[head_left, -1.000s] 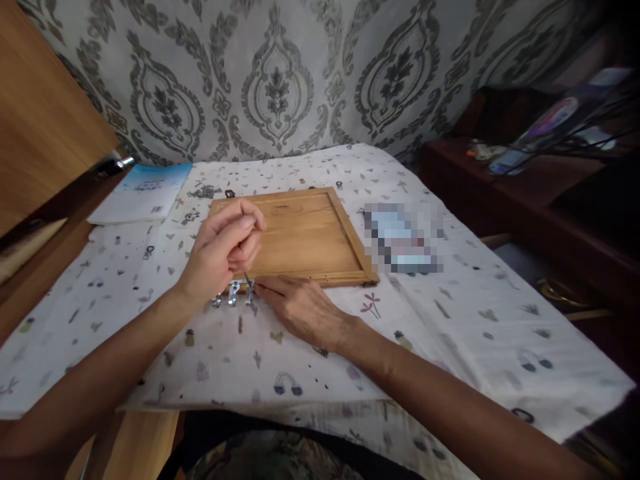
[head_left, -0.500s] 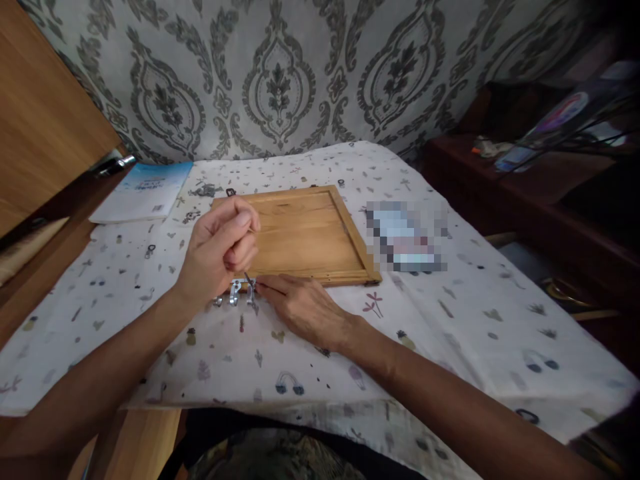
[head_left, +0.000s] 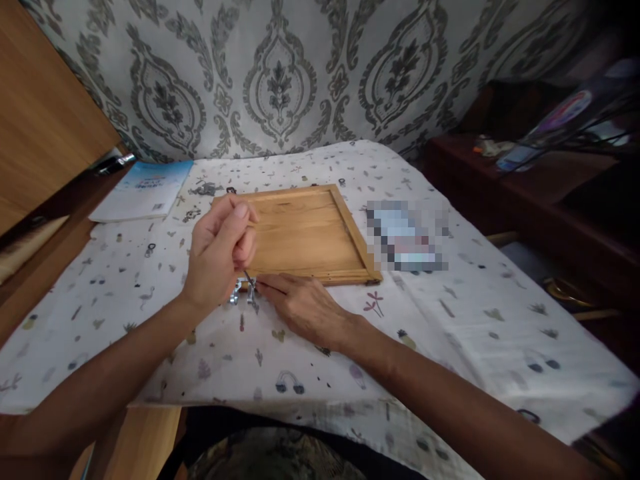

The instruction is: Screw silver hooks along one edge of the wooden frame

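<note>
A shallow wooden tray (head_left: 305, 233) lies on the patterned tablecloth in front of me. At its near edge sit small metal hooks (head_left: 239, 291). My left hand (head_left: 217, 250) is closed around a thin dark tool, its tip angled down onto the hooks. My right hand (head_left: 300, 303) lies low on the cloth, its fingers pinching the metal piece by the tray's near rim.
A light blue booklet (head_left: 143, 190) lies at the back left beside a wooden panel (head_left: 45, 113). A blurred packet (head_left: 406, 237) rests right of the tray. Small dark metal bits (head_left: 193, 215) are scattered behind the tray. Dark furniture (head_left: 525, 193) stands on the right.
My left hand has turned and shifted slightly left over the hooks, still gripping the thin tool. My right hand has stayed in place.
</note>
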Available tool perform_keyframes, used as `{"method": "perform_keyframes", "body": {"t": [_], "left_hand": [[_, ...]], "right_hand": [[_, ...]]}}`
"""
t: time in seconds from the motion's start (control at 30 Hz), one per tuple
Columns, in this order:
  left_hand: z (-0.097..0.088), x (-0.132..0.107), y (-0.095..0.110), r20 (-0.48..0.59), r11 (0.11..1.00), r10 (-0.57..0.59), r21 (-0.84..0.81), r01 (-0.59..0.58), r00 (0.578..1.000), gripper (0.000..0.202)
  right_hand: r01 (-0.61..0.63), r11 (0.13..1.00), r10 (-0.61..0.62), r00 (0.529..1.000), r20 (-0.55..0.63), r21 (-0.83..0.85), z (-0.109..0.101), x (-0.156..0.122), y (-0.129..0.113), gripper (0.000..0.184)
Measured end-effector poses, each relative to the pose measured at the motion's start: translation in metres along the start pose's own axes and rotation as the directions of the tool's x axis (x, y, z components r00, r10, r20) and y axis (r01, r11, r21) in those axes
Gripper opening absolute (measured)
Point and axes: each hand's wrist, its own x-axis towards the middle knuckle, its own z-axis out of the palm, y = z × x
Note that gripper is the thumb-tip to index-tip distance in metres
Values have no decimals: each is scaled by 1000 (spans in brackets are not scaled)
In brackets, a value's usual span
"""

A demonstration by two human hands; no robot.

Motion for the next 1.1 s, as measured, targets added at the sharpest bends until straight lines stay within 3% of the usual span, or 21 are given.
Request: {"method": "perform_keyframes", "body": {"t": [0.13,0.2,0.3,0.4,0.57,0.7,0.8,0.87,0.93,1.0,1.1], "left_hand": [[-7,5,2,267,996,-76,-22,85,961,26],[-10,3,2,303,997,-78,13,78,950,26],[-9,-2,1,105,991,19,130,-33,994,24],[-4,-7,-1,-70,980,87,187,-73,994,24],[2,-2,-3,-66,996,67,65,-63,996,26],[-1,7,-1,75,1000,0,-21,2,997,31],[-7,10,3,237,997,-66,-21,73,969,34],[-10,9,4,282,996,-82,1,85,956,34],[-10,7,4,221,998,-55,42,47,974,33],[-8,3,3,81,995,5,104,-13,997,31],[-2,-2,2,-61,987,65,148,-55,996,28]], "right_hand": [[-1,1000,1,1000,-6,-2,0,0,0,27],[0,1000,1,1000,-11,4,0,1,0,28],[9,1000,-9,1000,-18,2,1,1,0,29],[7,1000,-7,1000,-15,-6,1,0,0,27],[4,1000,-4,1000,0,23,-1,0,0,27],[15,1000,-14,1000,-13,27,-1,1,0,27],[22,1000,-21,1000,-22,15,-1,1,1,27],[20,1000,-20,999,-30,7,0,0,1,26],[13,1000,-13,999,-34,3,1,0,1,26],[6,1000,-6,1000,-30,3,1,0,0,25],[-1,1000,2,1000,-25,10,1,0,0,25]]}}
